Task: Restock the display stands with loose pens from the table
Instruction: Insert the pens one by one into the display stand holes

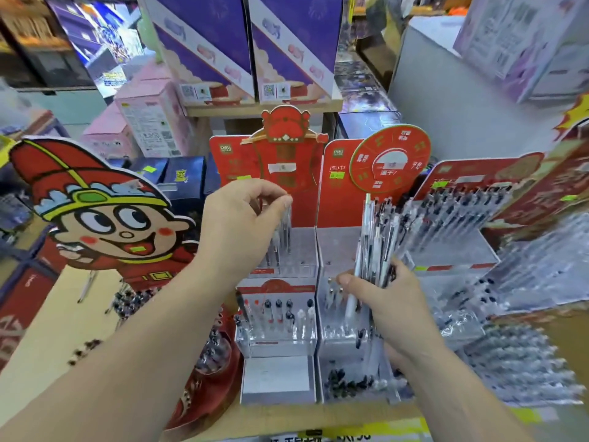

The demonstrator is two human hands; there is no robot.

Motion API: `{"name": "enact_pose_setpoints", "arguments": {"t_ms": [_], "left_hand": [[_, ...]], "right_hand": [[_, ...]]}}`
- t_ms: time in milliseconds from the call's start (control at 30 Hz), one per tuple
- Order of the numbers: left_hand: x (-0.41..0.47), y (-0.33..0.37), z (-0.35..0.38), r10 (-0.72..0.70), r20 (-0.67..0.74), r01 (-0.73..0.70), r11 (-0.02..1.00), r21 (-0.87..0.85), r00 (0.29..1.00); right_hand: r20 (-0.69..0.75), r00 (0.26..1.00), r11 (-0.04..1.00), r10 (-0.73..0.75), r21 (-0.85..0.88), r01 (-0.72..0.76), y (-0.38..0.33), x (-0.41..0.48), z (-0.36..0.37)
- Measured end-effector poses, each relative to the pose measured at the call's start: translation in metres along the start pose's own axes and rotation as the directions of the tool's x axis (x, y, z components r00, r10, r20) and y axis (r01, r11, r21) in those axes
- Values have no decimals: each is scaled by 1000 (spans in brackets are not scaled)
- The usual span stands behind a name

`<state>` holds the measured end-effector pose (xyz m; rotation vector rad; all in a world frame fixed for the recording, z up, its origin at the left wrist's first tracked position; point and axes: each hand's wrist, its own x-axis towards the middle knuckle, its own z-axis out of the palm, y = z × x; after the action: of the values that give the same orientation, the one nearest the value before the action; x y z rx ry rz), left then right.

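Observation:
Two red-backed display stands sit side by side at the centre. My left hand [242,218] pinches the top of a clear pen [286,231] standing in the upper tier of the left stand [287,317]. My right hand [379,295] grips a bundle of pens [379,237], white and clear, held upright over the right stand [344,250]. The left stand's lower tier holds several pens with black and red caps. Few pens stand in the right stand.
A cartoon-boy cardboard cutout [102,215] stands at the left, with loose pens [130,301] on the yellow table beside it. A tilted stand full of pens [459,218] is at the right. Purple boxes [242,46] fill the shelf behind.

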<state>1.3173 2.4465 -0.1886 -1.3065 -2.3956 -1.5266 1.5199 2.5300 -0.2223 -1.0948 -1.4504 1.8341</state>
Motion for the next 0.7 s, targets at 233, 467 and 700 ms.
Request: {"name": "enact_pose_setpoints", "arguments": {"t_ms": [233, 467, 700], "left_hand": [[1, 1, 5, -27, -55, 27, 1000, 5, 998], [1, 1, 8, -20, -33, 22, 998, 61, 999], [1, -2, 19, 154, 77, -172, 898, 405, 985]], "right_hand": [[18, 1000, 1000, -22, 11, 22, 11, 9, -8], [112, 993, 998, -41, -47, 47, 21, 16, -12], [129, 992, 1000, -4, 21, 1, 16, 14, -6]]}}
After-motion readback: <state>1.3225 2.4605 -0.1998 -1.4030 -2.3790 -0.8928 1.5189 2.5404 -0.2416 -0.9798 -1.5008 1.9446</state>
